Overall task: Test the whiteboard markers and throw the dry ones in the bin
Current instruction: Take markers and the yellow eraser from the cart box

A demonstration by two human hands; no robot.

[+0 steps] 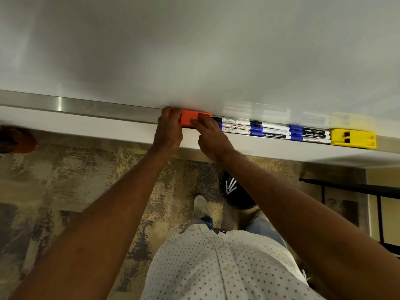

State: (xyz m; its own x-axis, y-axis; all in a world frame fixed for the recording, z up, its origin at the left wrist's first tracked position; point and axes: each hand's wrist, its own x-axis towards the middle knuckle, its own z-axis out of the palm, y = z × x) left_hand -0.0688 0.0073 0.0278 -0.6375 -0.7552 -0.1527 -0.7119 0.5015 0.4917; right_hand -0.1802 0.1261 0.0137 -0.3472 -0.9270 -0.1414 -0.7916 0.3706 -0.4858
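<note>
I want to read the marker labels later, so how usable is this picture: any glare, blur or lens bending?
Head view: the markers on the tray are sharp enough to read some print; faint reflections of them show on the whiteboard; a bright glare streak sits on the tray's left part; the wide lens bends the tray line; the orange object at far left is blurred.

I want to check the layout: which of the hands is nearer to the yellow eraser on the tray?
Right. The right hand touches the orange eraser beside the markers, on the side toward the yellow eraser. The left hand holds the orange eraser's far end, farther away.
</note>
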